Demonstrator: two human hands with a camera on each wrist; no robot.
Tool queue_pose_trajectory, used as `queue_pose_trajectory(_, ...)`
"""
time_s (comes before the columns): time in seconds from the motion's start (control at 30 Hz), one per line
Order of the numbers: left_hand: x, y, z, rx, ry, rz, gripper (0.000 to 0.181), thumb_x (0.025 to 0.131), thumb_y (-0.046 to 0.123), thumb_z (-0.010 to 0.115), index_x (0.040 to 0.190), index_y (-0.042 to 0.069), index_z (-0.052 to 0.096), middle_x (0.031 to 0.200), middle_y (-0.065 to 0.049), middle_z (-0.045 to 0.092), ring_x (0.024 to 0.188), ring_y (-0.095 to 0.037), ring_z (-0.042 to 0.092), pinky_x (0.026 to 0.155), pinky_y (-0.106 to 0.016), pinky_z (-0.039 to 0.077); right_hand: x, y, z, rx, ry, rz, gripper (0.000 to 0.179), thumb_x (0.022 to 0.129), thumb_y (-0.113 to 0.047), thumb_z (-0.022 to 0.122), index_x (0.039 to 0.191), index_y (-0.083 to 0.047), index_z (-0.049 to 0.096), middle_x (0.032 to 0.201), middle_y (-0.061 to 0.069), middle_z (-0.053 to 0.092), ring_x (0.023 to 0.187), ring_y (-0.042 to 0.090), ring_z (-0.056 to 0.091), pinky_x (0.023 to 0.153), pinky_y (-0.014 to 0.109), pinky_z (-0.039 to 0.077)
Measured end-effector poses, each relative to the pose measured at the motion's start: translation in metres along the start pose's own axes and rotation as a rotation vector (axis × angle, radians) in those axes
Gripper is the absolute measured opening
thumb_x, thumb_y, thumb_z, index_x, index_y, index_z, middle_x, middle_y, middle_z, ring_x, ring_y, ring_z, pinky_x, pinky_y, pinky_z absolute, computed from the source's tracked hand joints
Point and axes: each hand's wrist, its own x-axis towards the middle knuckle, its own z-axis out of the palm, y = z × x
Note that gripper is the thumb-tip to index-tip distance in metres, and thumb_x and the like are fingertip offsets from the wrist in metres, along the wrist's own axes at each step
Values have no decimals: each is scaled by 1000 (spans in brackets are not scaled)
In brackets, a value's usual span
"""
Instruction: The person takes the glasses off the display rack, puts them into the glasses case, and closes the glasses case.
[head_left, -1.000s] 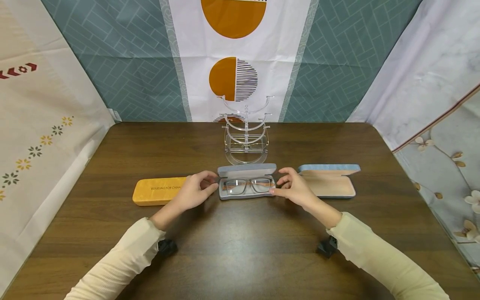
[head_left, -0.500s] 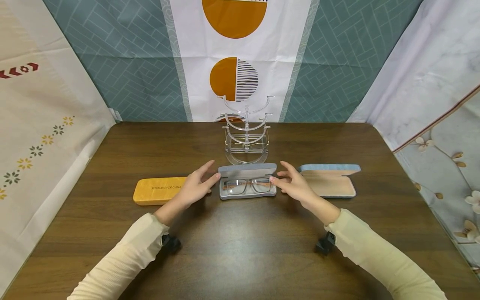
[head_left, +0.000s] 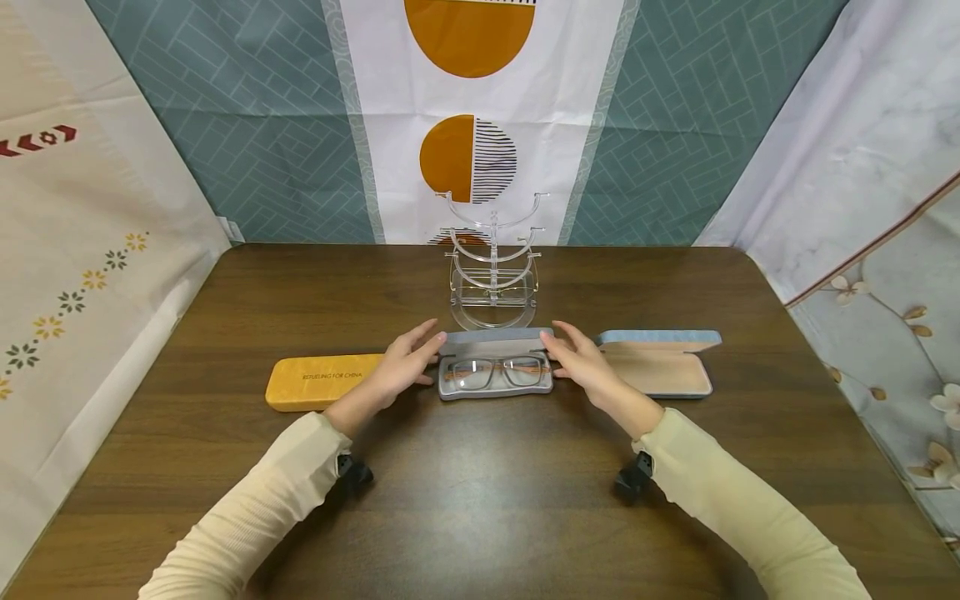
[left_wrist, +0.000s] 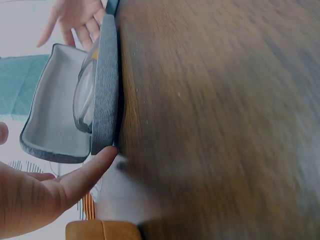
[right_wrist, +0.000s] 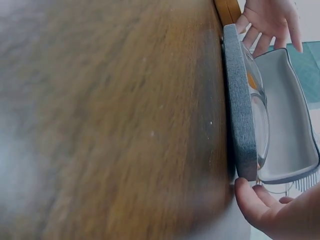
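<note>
Between my hands, a grey glasses case [head_left: 495,394] lies with its lid [head_left: 495,336] raised at the back. A pair of grey-framed eyeglasses [head_left: 472,375] rests folded inside, its temples showing orange. My left hand [head_left: 402,367] is at the case's left end, fingers extended and the thumb near the lid. My right hand [head_left: 587,367] mirrors it at the right end, its thumb overlapping the lid corner in the head view. In the left wrist view, one left fingertip [left_wrist: 111,151] is right at the case's bottom corner. A right fingertip [right_wrist: 242,184] is at the opposite corner in the right wrist view.
A closed yellow glasses case [head_left: 315,383] with printed lettering lies left, partly behind my left hand. An open blue case [head_left: 660,336] with a beige lining stands right. Behind the grey case is a clear tiered eyewear stand [head_left: 492,258], with thin-framed glasses low on it.
Both hands have moved inward along the grey case's ends, and their fingers have straightened from a looser curl. The thumbs have risen towards the lid. The case and eyeglasses stay in place.
</note>
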Motion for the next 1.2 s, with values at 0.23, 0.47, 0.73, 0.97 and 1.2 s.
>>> queue_pose_trajectory(0.23, 9, 2, 6, 57, 19, -34, 59, 94, 36, 49, 141, 6, 31, 140, -22, 33, 119, -36, 42, 65, -39, 54, 8, -3, 7, -71, 27, 29, 71, 90, -50, 48, 143, -9, 26, 139, 17, 34, 122, 31, 37, 90, 44, 42)
queue_pose_trajectory(0.47, 12, 6, 8, 98, 52, -54, 52, 91, 35, 53, 134, 5, 44, 130, -20, 47, 113, -32, 49, 59, -38, 54, 13, -9, 11, -139, 36, 67, 68, 88, -55, 48, 133, -5, 42, 124, 13, 46, 111, 27, 44, 85, 42, 47)
queue_pose_trajectory(0.73, 13, 10, 8, 153, 83, -89, 45, 89, 38, 55, 121, 7, 58, 122, -13, 55, 105, -25, 51, 60, -36, 54, 14, -13, 12, -138, 36, 116, 68, 87, -50, 54, 134, -4, 41, 126, 13, 46, 113, 26, 44, 82, 41, 49)
queue_pose_trajectory(0.97, 16, 9, 10, 137, 86, -91, 45, 87, 39, 58, 119, 7, 60, 119, -12, 56, 103, -24, 52, 61, -36, 54, 14, -12, 11, -140, 43, 99, 61, 87, -47, 55, 129, -4, 47, 116, 12, 50, 106, 25, 48, 79, 40, 50)
queue_pose_trajectory(1.2, 15, 8, 13, 119, 89, -76, 43, 88, 35, 58, 119, 6, 59, 119, -14, 56, 105, -26, 53, 63, -36, 54, 14, -10, 9, -139, 31, 100, 63, 86, -47, 56, 132, -6, 45, 124, 12, 46, 111, 26, 45, 82, 41, 49)
